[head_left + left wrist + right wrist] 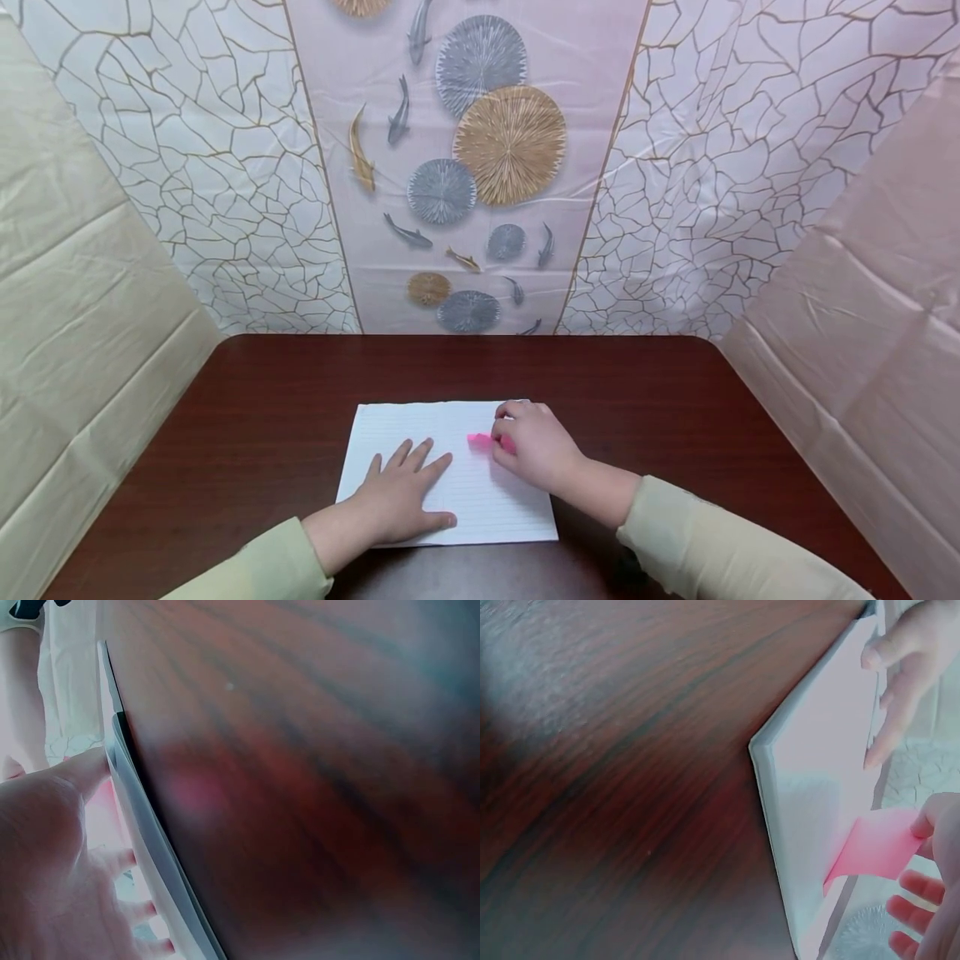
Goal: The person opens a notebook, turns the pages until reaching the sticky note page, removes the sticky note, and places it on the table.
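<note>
A lined notebook (465, 500) lies spread on the table, its pages white. On its right page stands a pink sticky note (876, 844), one edge against the paper and the rest lifted. My right hand (540, 446) pinches the raised end of the note between thumb and finger; the right wrist view shows the other fingers loosely bent. My left hand (397, 500) rests on the left page with its fingers spread. In the left wrist view the left thumb (90, 771) touches the page near the notebook's edge.
A dark reddish-brown wooden table (277, 400) surrounds the notebook. Behind it hangs a patterned cloth (480, 242) with fish and round motifs, and plain beige cloth (862, 333) closes off the sides.
</note>
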The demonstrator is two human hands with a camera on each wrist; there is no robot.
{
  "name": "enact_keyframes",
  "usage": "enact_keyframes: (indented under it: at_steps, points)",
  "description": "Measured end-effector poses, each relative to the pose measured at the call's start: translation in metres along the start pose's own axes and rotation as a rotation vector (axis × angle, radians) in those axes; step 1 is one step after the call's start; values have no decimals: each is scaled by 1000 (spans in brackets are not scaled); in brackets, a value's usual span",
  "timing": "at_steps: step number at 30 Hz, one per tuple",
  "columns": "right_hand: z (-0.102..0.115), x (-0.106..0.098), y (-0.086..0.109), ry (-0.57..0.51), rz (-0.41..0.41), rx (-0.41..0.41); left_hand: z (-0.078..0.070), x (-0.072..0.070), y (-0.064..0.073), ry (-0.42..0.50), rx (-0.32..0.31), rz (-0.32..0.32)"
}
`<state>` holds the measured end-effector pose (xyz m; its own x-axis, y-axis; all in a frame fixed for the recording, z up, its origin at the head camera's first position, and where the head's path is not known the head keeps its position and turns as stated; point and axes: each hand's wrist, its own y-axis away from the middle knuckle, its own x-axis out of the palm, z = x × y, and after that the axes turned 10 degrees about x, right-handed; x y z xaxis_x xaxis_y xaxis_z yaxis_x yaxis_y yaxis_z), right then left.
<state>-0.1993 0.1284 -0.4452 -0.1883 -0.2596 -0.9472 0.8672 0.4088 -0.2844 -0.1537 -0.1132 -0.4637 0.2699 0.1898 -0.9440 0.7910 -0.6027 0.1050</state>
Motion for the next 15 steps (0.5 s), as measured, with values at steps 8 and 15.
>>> enact_keyframes:
  at_steps: [8,15]
  points:
    - [-9,-1,-1,-222,37,248,1,0,0,13,-6,1]
    - [-18,2,3,-465,60,424,1,-1,1,22,4,5]
